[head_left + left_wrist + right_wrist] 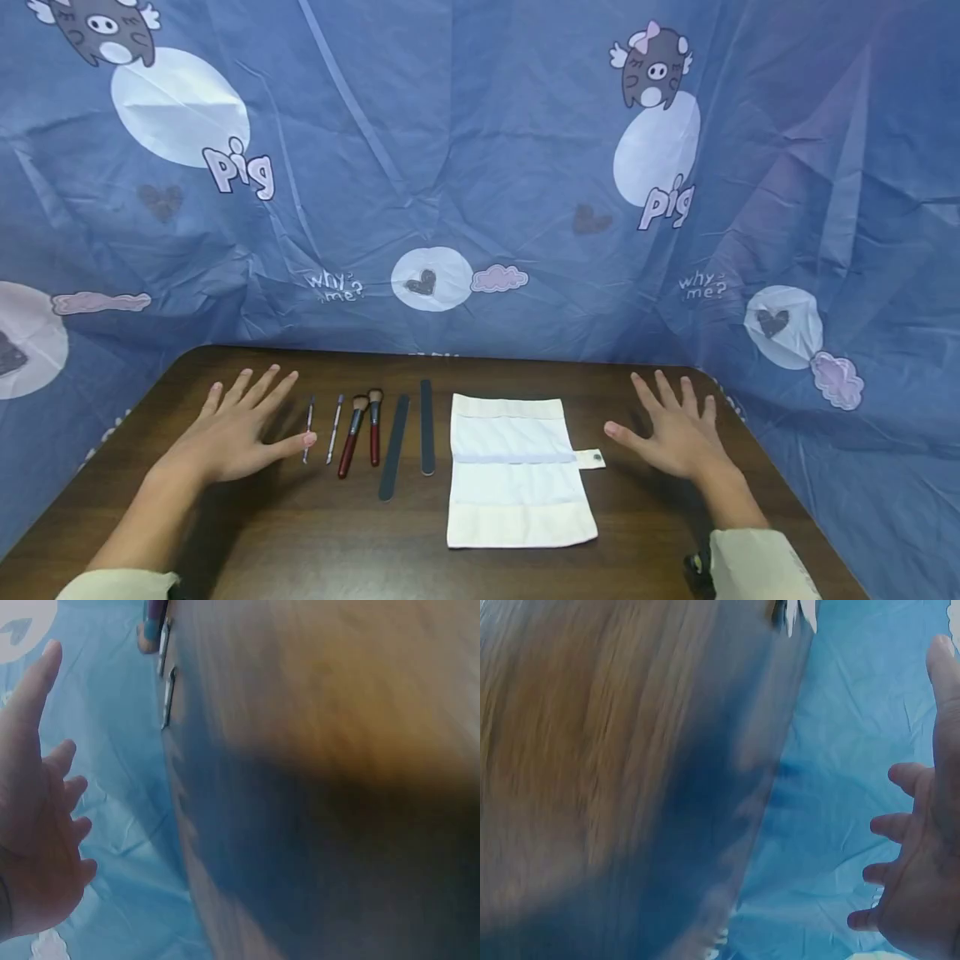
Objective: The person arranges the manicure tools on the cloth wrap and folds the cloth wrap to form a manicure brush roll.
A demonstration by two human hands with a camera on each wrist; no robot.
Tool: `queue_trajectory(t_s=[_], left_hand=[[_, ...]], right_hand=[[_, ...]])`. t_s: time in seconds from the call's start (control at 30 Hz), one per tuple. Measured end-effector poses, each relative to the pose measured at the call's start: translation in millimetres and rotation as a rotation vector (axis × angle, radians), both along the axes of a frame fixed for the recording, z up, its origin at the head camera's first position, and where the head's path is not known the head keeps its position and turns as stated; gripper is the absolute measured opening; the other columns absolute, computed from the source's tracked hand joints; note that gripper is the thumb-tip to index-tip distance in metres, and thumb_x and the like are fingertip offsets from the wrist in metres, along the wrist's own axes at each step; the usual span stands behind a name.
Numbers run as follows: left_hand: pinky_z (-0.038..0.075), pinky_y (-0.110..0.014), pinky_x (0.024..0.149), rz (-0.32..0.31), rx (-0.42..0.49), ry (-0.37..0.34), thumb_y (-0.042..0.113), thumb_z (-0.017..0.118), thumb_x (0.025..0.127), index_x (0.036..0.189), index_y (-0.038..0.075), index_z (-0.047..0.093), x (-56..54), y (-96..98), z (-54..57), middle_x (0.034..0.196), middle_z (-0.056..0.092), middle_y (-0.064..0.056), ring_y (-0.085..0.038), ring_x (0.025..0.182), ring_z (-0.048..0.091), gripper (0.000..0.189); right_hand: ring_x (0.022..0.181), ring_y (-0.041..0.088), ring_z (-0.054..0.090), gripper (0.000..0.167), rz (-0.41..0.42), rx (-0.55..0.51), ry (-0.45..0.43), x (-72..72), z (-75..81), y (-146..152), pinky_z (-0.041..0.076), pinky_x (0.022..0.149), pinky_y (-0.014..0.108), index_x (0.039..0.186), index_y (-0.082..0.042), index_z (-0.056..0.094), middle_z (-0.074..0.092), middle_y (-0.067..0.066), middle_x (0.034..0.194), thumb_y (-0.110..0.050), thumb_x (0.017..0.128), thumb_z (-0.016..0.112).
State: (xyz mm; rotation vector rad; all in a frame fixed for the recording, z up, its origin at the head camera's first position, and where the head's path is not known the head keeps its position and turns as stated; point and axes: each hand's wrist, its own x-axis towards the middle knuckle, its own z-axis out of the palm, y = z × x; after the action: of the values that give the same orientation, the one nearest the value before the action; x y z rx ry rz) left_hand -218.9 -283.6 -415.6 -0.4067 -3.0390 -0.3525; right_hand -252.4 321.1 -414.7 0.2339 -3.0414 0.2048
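My left hand (pixel 228 433) is spread over the left of the table, fingers straight and palm down, holding nothing. Its thumb overlaps the leftmost of two thin metal tools (pixel 310 417) in the head view; the other thin tool (pixel 334 429) lies beside it. Then come two makeup brushes with red handles, one longer (pixel 349 446) and one shorter (pixel 375 433), and two dark nail files (pixel 393 450) (pixel 427 429). A white fabric roll-up pouch (pixel 517 483) lies unrolled, its snap tab (pixel 591 459) pointing right. Right of that tab, my right hand (pixel 678 433) is spread with nothing in it.
The dark wooden table (pixel 315 533) has rounded far corners. A blue curtain (pixel 465 192) printed with pigs and hearts hangs behind it and along both sides. A dark band (pixel 699 571) shows at the right sleeve.
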Motion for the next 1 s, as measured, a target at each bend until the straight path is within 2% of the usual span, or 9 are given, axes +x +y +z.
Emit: queue_trajectory(t_s=[0.27,0.4,0.63,0.77,1.0], left_hand=[[-0.003,-0.073,0.115,-0.053,0.015,-0.058,0.076,0.051,0.092,0.164,0.015,0.021,-22.1,29.0,-3.3,0.167,0.017,-0.024,-0.055,0.15,0.008,0.099],[-0.001,-0.071,0.117,-0.075,0.003,-0.064,0.078,0.048,0.092,0.164,0.016,0.023,-31.2,47.2,-7.6,0.167,0.019,-0.022,-0.052,0.151,0.011,0.099],[0.007,-0.069,0.119,-0.139,-0.031,-0.034,0.079,0.045,0.092,0.163,0.017,0.028,-46.9,80.1,-12.9,0.167,0.025,-0.018,-0.047,0.152,0.019,0.096],[0.013,-0.068,0.118,-0.178,-0.061,-0.027,0.08,0.044,0.092,0.162,0.016,0.03,-55.5,100.0,-16.5,0.165,0.03,-0.017,-0.046,0.15,0.025,0.095],[0.016,-0.066,0.119,-0.222,-0.067,-0.076,0.078,0.043,0.094,0.163,0.017,0.028,-68.5,130.4,-25.3,0.165,0.03,-0.016,-0.043,0.151,0.026,0.093]], right_hand=[[0.149,0.058,0.005,0.109,0.063,-0.061,-0.011,-5.1,-7.2,-26,0.0,0.107,0.082,0.166,-0.019,0.015,0.014,0.026,0.167,-0.083,0.086,0.052],[0.149,0.057,0.012,0.108,0.089,-0.074,-0.003,-7.1,-9.1,-41,0.006,0.108,0.082,0.165,-0.018,0.02,0.022,0.026,0.165,-0.082,0.085,0.053],[0.146,0.054,0.027,0.106,0.144,-0.085,0.011,-9.3,-9.9,-69,0.018,0.11,0.078,0.163,-0.017,0.026,0.034,0.024,0.161,-0.082,0.085,0.055],[0.146,0.049,0.032,0.106,0.176,-0.111,-0.007,-11.2,-11.1,-86,0.023,0.112,0.073,0.164,-0.017,0.025,0.038,0.021,0.16,-0.081,0.085,0.057],[0.142,0.042,0.04,0.105,0.234,-0.159,-0.057,-15.7,-14.6,-118,0.031,0.11,0.068,0.162,-0.015,0.029,0.044,0.016,0.157,-0.075,0.085,0.064]])
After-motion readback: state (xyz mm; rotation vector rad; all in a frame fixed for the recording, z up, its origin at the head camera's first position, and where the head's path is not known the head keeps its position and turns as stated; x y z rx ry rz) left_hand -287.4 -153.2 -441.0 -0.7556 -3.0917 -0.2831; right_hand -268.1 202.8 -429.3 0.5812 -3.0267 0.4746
